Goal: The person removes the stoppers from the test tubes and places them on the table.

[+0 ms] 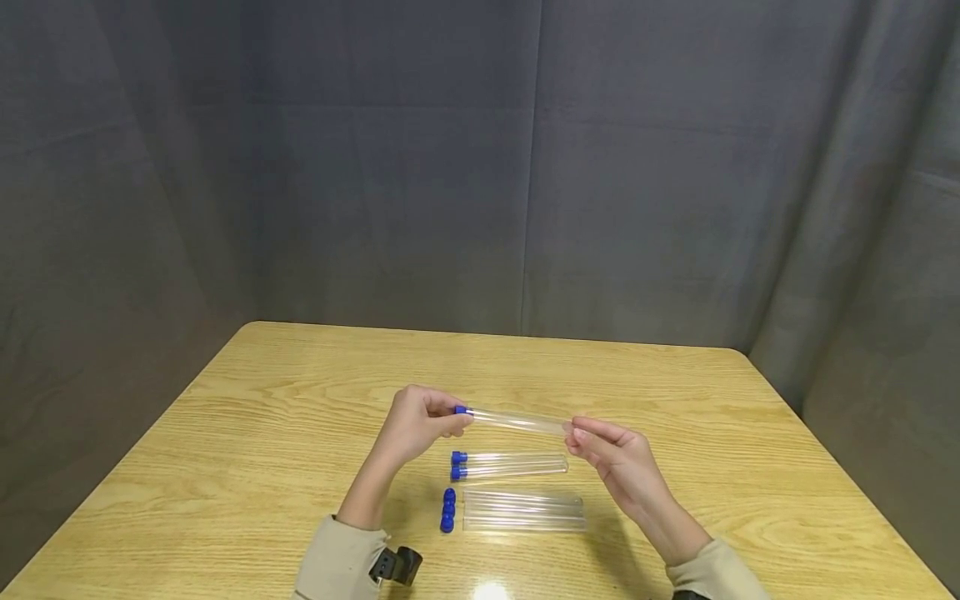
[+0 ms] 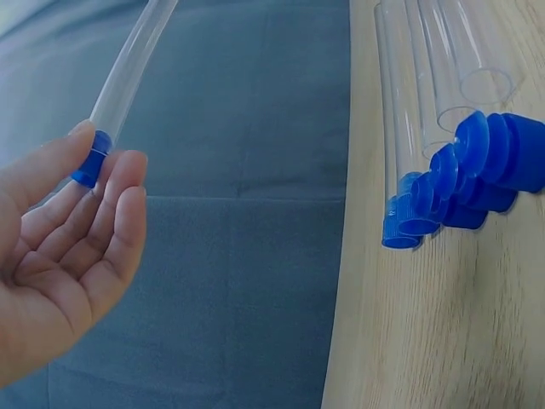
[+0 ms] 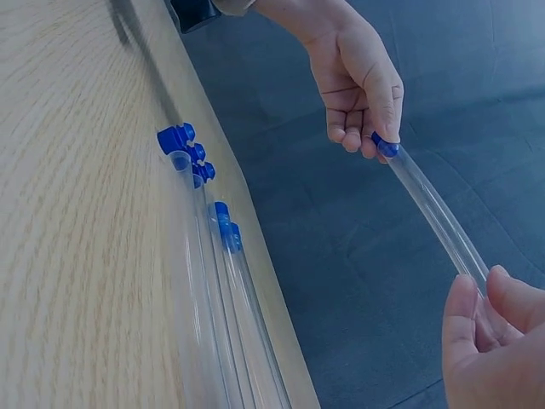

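A clear test tube (image 1: 519, 422) with a blue cap (image 1: 462, 411) on its left end is held up over the table, nearly level. My left hand (image 1: 420, 422) pinches the capped end between thumb and fingers; the left wrist view shows the blue cap (image 2: 92, 160) seated in the tube mouth. At the tube's other end, the thumb and fingertips of my right hand (image 1: 618, 462) pinch the rounded bottom. Below the held tube, two capped test tubes (image 1: 513, 463) lie side by side. Nearer to me lie several uncapped test tubes (image 1: 523, 510), with loose blue caps (image 1: 447, 510) lined up at their left.
The wooden table (image 1: 225, 467) has rounded far corners. Grey curtains (image 1: 405, 183) hang behind it and along both sides. A black wrist device (image 1: 397, 566) is strapped at the left sleeve.
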{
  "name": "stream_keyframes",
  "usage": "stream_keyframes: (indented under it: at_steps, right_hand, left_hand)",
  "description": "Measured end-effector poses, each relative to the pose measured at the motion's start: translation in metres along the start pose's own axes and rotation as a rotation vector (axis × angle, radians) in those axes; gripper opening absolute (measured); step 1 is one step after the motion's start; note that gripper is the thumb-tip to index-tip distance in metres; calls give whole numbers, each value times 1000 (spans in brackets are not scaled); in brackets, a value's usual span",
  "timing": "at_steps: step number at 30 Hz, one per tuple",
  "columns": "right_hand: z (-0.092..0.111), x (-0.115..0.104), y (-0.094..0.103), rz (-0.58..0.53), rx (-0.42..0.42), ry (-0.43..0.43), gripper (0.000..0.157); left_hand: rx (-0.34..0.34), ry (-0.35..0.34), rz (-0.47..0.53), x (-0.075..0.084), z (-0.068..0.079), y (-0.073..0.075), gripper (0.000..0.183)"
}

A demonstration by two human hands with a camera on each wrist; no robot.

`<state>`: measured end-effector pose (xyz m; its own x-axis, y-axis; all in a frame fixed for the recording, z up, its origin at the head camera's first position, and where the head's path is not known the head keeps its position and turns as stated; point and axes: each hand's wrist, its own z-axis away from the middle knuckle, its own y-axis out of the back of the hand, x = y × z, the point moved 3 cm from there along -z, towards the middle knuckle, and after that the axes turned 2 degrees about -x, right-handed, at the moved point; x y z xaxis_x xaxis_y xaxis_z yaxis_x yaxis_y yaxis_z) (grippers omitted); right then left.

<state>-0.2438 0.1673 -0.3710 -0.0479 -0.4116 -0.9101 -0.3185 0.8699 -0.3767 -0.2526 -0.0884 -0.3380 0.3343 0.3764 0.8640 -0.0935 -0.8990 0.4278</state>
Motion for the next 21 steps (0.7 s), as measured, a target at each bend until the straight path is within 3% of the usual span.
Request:
stream_keyframes:
  at_steps: [6,15,21]
  right_hand:
    - [1,0,0,29,-5,4,27]
    - [2,-3,6,45,-87,-10,27]
    - [3,-2,9,59,-112,-31,26]
  left_hand:
    - [-4,-20,-23,-1,-1,0,13]
    - [-172,-35,47,-7,0,2,14]
    - [-212,-38,66,-8,0,2,15]
